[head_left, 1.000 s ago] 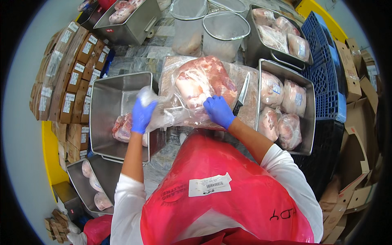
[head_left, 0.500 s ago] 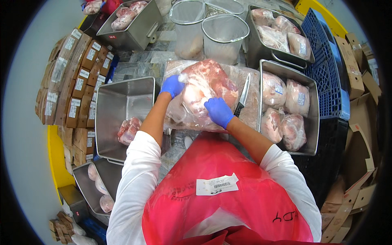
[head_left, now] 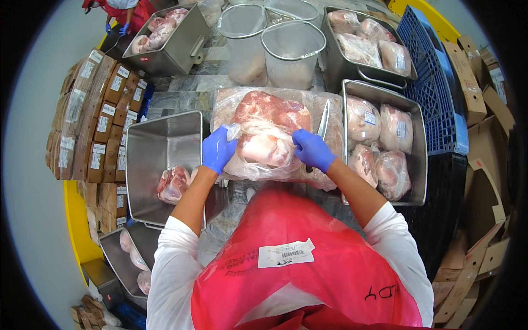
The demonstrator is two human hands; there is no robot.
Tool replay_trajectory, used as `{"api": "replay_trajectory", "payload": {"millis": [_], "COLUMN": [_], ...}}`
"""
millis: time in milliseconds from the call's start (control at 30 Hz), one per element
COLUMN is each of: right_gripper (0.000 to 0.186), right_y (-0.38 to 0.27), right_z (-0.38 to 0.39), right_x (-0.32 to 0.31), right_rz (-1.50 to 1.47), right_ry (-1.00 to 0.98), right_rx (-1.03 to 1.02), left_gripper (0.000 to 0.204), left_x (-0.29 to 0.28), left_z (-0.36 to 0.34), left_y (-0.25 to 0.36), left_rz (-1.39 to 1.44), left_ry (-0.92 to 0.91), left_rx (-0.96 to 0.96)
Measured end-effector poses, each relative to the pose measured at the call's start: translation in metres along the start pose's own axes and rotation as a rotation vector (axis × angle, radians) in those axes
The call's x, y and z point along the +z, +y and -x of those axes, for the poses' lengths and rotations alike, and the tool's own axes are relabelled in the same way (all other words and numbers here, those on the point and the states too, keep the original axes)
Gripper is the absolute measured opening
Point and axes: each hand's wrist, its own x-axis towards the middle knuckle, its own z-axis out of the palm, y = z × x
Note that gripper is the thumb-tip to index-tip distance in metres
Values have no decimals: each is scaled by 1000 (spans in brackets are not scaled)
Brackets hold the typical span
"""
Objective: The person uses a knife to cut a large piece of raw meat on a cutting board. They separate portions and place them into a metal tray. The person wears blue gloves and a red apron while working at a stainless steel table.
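— What are the two hands doing?

— Both wear blue gloves. The left hand (head_left: 218, 149) pinches the clear plastic bag (head_left: 264, 99) at its 9 o'clock edge, fingers closed on a fold of film. The right hand (head_left: 312, 149) lies on the 3 o'clock side of the large cut of raw meat (head_left: 264, 132) inside that bag, fingers curled against it.

— Where does the meat lie?

— On the worktop (head_left: 181, 99), at 12 o'clock from the person's red apron (head_left: 308, 275), between two steel pans.

— And the knife?

— A knife (head_left: 323, 120) lies on the bag just beside the right hand, blade pointing to 12 o'clock; its handle is hidden under that hand, so I cannot tell whether it is gripped.

— The pans?

— At 9 o'clock, the deep steel pan (head_left: 159, 143) holds a few pieces of meat in its near corner. At 3 o'clock, a steel tray (head_left: 421, 159) holds bagged cuts. At 12 o'clock stand two clear tubs (head_left: 269, 38).
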Motion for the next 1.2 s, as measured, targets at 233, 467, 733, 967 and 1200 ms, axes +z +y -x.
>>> {"api": "replay_trajectory", "payload": {"millis": [233,467,733,967,1200], "right_gripper": [7,7,5,2,35], "right_y": [-15,-38,-23,-128,-61], "right_z": [-21,-84,-119,-143,-170], "right_x": [2,6,65,-43,-82], "right_rz": [-669,-765,-1023,-1404,-844], "right_ry": [288,345,723,384,586], "right_rx": [312,190,390,373,6], "left_gripper": [38,46,35,26,18], "left_x": [10,1,42,14,20], "left_z": [-8,23,36,2,7], "left_y": [3,-35,-20,-58,-100], "left_rz": [176,-114,141,234,1034], "left_ry": [-4,-313,-43,221,400], "left_rx": [-69,-123,-168,-234,-826]}}
